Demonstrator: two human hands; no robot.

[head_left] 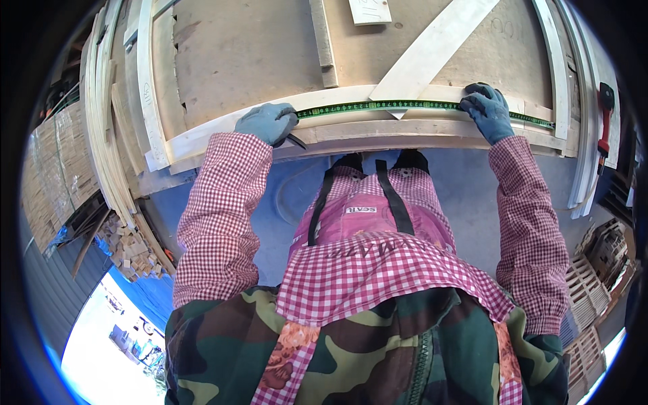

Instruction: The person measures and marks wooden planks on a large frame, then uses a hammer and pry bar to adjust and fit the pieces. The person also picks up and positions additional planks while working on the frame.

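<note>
If my right hand point(487, 111), in its blue-grey glove, lifts or drags sideways, the long, narrow green-and-black measuring tape point(378, 104) could slide off its line, since I see nothing weighing down the stretch between my hands. My left hand point(266, 123), gloved alike, is curled round the tape's left part; should that grip loosen, the strip could jerk lengthwise and its marks shift against the wood. The flat, pale diagonal wooden slat point(442, 50) has its pointed lower end under the tape, and might prop it up or catch its edge. My right fingers bend down over the tape; whether they pinch or merely press, I can't tell.

The tape lies along the near edge of the large brown wooden panel point(250, 47), over a long, pale wooden board point(344, 119). It shows green with dark markings, its right end just beside the pale upright slat point(557, 67) near the panel's right edge. It looks bowed, though the lens may cause that.
</note>
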